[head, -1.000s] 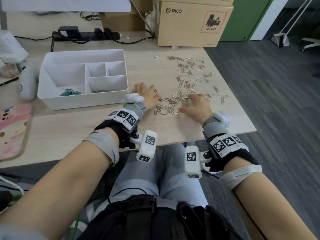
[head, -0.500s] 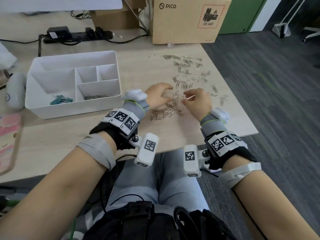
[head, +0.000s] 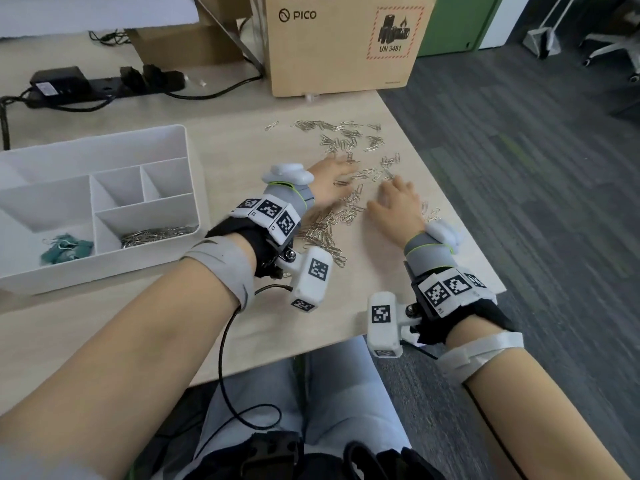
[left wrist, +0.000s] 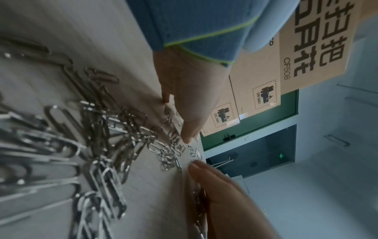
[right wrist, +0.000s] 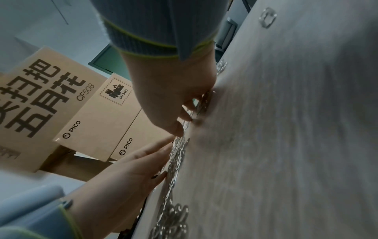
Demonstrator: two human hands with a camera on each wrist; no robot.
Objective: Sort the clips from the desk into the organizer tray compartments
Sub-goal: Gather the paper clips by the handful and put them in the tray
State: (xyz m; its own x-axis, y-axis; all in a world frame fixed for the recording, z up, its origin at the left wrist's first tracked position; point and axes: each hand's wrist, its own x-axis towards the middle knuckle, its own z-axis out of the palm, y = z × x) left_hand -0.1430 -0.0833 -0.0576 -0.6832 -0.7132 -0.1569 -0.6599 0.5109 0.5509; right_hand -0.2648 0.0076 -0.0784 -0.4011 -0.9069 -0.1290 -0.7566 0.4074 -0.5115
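Observation:
Several silver paper clips lie scattered over the right half of the desk, with a denser heap near my left wrist. My left hand lies flat on the desk, fingers straight and touching clips; the left wrist view shows its fingertips on the wood among clips. Just to its right, my right hand rests on the clips with fingers bent down onto them. The white organizer tray stands at the left, holding silver clips in the front compartment and teal clips in the left one.
A PICO cardboard box stands at the desk's back edge behind the clips. A black power strip with cables lies at the back left. The desk's right edge is close beside my right hand, with grey carpet beyond.
Both hands have moved farther out across the desk. The right hand, raised and pinching half a second ago, now lies low on the clips. The left hand has stretched flat.

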